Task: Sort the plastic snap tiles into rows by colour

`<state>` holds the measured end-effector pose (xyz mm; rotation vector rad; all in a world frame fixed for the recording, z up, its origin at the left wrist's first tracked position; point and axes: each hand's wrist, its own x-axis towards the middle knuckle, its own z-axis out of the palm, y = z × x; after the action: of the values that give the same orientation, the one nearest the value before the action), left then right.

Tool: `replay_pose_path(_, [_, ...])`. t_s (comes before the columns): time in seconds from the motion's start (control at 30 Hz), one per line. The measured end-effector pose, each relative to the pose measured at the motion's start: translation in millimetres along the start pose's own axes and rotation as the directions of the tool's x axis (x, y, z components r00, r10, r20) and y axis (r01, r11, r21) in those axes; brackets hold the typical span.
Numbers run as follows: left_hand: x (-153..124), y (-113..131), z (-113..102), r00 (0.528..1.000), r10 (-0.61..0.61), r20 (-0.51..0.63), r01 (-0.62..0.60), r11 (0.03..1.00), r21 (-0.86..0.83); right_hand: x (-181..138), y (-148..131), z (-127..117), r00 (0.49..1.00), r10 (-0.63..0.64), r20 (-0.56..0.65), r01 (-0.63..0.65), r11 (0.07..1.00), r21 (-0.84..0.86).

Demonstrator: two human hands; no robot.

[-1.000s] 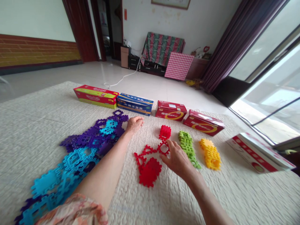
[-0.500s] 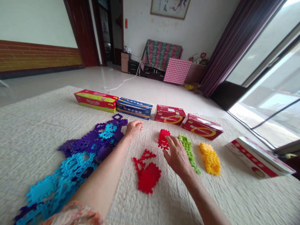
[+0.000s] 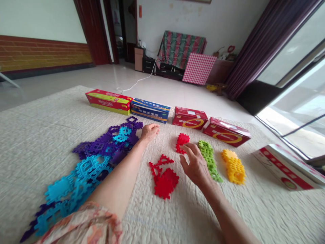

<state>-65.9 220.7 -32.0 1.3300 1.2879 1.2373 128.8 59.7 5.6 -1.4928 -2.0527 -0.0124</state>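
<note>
My right hand [image 3: 195, 164] hovers low over the mat, fingers loosely spread. Its fingertips touch the right edge of a small red tile stack [image 3: 181, 142], while the thumb stays apart below it. Just left of this hand lie flat red tiles [image 3: 164, 178], one an open triangle-pattern frame. My left hand [image 3: 150, 130] rests on the mat in a loose fist with nothing visible in it, right beside a spread of purple tiles [image 3: 101, 147] and blue tiles [image 3: 76, 179]. A green tile row [image 3: 208, 159] and a yellow tile row [image 3: 233, 166] lie to the right.
Several cardboard boxes line the mat's far edge: a red-yellow box [image 3: 109, 101], a blue box [image 3: 149, 110], and two red boxes [image 3: 190, 118] [image 3: 225, 131]. Another white-red box [image 3: 286, 166] lies at right near the glass door. A white cable [image 3: 132, 84] crosses the tiled floor.
My right hand carried a red frame tile from the flat red pieces up onto the small red stack and now only touches it. The left hand stayed put.
</note>
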Motion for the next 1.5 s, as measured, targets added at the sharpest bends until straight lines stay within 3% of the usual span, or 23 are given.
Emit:
replay_pose_path(0.13, [-2.3,3.3,0.8,1.000,0.003,-0.005,-0.003,1.000,-0.014,-8.7,-18.4,-18.5,0.968,0.008,0.250,-0.056,0.981,0.188])
replay_pose_path(0.23, [-3.3,4.4,1.1,1.000,0.001,-0.007,-0.001,1.000,-0.025,-17.3,-36.6,-32.5,0.929,-0.032,0.370,-0.057,0.972,0.227])
replay_pose_path(0.53, [-2.6,3.2,0.1,1.000,0.002,-0.001,-0.002,1.000,-0.011,-39.2,-79.7,-28.4,0.869,-0.094,0.485,0.072,0.995,0.064])
replay_pose_path(0.67, [-2.0,2.6,0.0,1.000,0.007,0.004,-0.007,1.000,-0.014,-36.5,-78.2,-31.9,0.868,-0.124,0.481,0.059,0.987,0.148])
replay_pose_path(0.77, [-0.3,0.8,0.5,1.000,0.013,0.004,-0.013,1.000,-0.003,-25.8,-61.8,-33.6,0.921,-0.110,0.374,0.052,0.985,0.161])
replay_pose_path(0.87, [1.0,-0.5,0.9,1.000,0.005,0.008,-0.005,1.000,0.029,-11.5,-33.6,-25.4,0.988,-0.023,0.150,0.027,0.999,-0.029])
replay_pose_path(1.0, [1.2,-0.8,0.4,1.000,-0.014,0.009,0.013,0.999,0.046,1.7,-0.2,-7.5,1.000,-0.023,0.001,0.023,0.976,-0.218])
replay_pose_path(1.3, [0.0,2.2,0.2,1.000,-0.016,0.007,0.015,0.999,0.039,1.0,9.3,4.1,0.998,-0.054,-0.040,0.041,0.959,-0.281])
replay_pose_path(1.4, [-1.1,3.8,-0.3,1.000,-0.014,0.008,0.013,0.999,0.033,-6.1,0.4,-3.2,0.999,-0.031,-0.035,0.025,0.985,-0.171])
replay_pose_path(1.5, [-1.9,3.9,-0.4,1.000,-0.003,0.013,0.002,1.000,0.012,-16.9,-13.5,-14.8,0.994,-0.002,0.114,-0.002,1.000,0.031])
